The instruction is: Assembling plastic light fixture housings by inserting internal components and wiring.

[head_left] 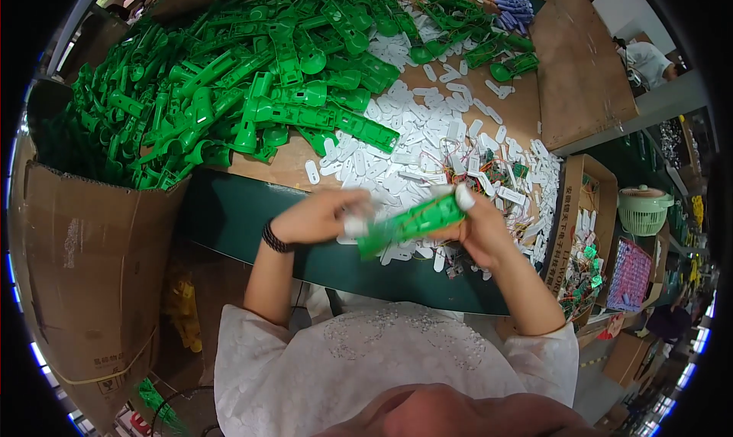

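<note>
My right hand (486, 231) is closed around one end of a green plastic housing (418, 220), its thumb on the upper edge and a white cover on the thumb tip. Thin wires seem to run along the housing's hollow inside. At the housing's other, blurred end is my left hand (317, 216), with a dark beaded bracelet on the wrist. Motion smears its fingers, so whether they grip the housing cannot be made out. Beyond both hands spreads a heap of small white oblong plastic pieces (405, 158). Wired circuit parts (489, 174) lie among them beyond my right hand.
A large pile of green housings (267, 78) covers the table's far left, beside a tall cardboard box (92, 261). Light purple parts (513, 8) sit at the back. On the right are a cardboard tray (573, 216) of wired parts and a pale green basket (643, 210).
</note>
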{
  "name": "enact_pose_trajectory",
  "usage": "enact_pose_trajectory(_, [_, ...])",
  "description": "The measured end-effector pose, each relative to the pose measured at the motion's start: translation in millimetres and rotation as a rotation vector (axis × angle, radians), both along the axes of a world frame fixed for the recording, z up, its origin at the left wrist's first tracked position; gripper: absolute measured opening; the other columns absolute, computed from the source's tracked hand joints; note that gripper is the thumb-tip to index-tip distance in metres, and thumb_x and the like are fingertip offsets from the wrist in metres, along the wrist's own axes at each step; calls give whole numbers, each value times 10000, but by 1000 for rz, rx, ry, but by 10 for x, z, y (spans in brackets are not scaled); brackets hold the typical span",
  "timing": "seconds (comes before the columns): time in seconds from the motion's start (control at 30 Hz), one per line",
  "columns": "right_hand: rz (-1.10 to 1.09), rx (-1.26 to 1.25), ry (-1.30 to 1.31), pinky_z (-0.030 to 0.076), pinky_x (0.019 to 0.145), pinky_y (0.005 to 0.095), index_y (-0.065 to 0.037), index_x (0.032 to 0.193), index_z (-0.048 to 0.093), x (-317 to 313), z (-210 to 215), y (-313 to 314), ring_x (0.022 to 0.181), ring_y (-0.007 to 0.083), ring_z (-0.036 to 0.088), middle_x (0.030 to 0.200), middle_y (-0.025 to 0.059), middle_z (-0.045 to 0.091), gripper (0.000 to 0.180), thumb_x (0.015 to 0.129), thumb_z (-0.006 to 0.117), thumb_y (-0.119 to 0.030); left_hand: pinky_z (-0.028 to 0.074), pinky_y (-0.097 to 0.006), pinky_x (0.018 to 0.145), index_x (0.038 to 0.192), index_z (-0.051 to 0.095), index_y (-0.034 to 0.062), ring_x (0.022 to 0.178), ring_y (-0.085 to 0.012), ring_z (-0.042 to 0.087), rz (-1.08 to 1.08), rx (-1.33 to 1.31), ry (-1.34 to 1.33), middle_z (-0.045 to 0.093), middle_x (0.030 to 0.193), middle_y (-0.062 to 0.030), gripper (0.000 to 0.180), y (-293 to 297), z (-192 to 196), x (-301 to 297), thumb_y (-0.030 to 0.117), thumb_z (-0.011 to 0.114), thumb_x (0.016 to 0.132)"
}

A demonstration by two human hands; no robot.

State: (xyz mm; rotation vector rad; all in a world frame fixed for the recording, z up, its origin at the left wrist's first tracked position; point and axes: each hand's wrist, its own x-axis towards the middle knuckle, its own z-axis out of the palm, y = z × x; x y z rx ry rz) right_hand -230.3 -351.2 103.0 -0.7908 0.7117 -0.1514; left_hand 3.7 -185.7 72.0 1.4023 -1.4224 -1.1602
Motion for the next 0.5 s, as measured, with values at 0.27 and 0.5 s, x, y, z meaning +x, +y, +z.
enact_pose_trajectory(0.27, [-380, -145, -372, 474, 876, 397, 73, 1182, 369, 975, 161, -1089, 1023, 308, 543, 1135, 232, 509, 342, 921, 372, -148, 357, -447, 936, 1046, 566, 136, 995, -253, 507, 243, -220, -1404, 568, 1009, -51, 413, -957, -233, 603, -40, 524, 675])
enact_pose_trajectory(0.5, [293, -1615, 503, 489, 729, 397, 42, 835, 632, 1416, -582, -1021, 790, 351, 602, 840, 234, 610, 268, 631, 625, -131, 363, -428, 921, 926, 560, 102, 931, -271, 519, 399, -442, -1074, 548, 925, -78, 326, -939, 164, 635, 97, 647, 611])
